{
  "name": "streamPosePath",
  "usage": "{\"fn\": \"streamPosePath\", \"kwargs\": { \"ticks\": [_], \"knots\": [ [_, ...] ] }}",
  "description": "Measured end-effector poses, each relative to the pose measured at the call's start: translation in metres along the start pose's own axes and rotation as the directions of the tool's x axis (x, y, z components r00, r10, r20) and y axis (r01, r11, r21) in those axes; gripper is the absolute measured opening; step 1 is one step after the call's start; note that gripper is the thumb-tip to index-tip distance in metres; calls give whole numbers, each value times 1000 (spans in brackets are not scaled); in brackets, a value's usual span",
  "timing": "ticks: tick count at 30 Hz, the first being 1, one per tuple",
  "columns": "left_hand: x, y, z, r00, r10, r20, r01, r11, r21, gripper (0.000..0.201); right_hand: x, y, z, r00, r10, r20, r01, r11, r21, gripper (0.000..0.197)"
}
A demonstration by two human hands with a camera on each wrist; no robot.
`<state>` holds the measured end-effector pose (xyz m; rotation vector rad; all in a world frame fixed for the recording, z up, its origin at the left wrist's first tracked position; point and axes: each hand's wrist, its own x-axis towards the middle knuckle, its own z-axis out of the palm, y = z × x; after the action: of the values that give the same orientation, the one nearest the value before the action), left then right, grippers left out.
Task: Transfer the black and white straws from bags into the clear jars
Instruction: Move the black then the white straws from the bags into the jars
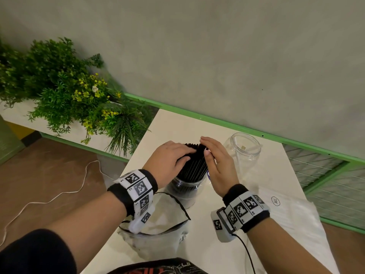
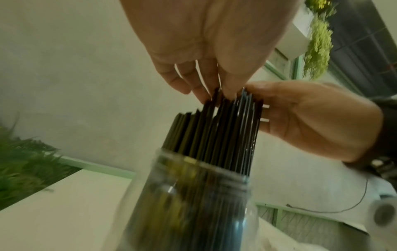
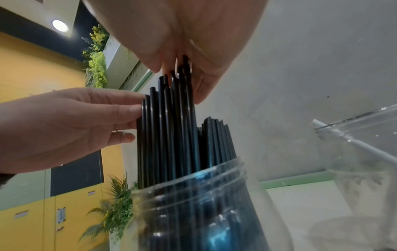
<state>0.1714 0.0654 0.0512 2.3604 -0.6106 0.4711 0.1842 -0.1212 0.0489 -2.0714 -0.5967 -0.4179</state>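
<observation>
A bundle of black straws (image 1: 192,167) (image 2: 225,132) (image 3: 171,127) stands upright in a clear jar (image 1: 185,189) (image 2: 193,203) (image 3: 204,212) on the white table (image 1: 177,125). My left hand (image 1: 173,159) (image 3: 75,127) lies against the bundle's left side and top with its fingers straight. My right hand (image 1: 215,155) (image 2: 311,118) presses flat on the right side, fingertips at the straw tops. Some straws stick up higher than others. A second clear jar (image 1: 245,149) (image 3: 365,152) stands to the right with a white straw (image 3: 348,141) leaning inside.
An empty clear bag with a black rim (image 1: 164,212) lies in front of the jar under my left wrist. A white bag (image 1: 292,214) lies at the right. A planter of green plants (image 1: 69,91) stands at the left, and a green rail (image 1: 217,121) runs behind the table.
</observation>
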Motion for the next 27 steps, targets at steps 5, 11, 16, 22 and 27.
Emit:
{"fn": "streamPosePath", "kwargs": {
  "ticks": [5,11,16,22,27],
  "knots": [
    [-25,-18,9,991,-128,33,128,992,2,72,-3,-3,-3,996,-26,87,37,992,-120,44],
    [-34,-36,28,848,-445,288,510,834,-212,125,6,-3,3,970,-149,191,194,951,-240,45],
    [-29,-44,31,874,-394,286,456,867,-199,100,3,-1,16,919,-245,308,345,878,-333,42],
    [-29,-47,30,879,-388,279,447,874,-192,93,-9,13,19,907,-211,365,360,838,-409,47],
    [-30,-50,32,884,-387,264,440,878,-187,92,-17,24,18,877,-226,424,421,788,-450,56]
  ]
}}
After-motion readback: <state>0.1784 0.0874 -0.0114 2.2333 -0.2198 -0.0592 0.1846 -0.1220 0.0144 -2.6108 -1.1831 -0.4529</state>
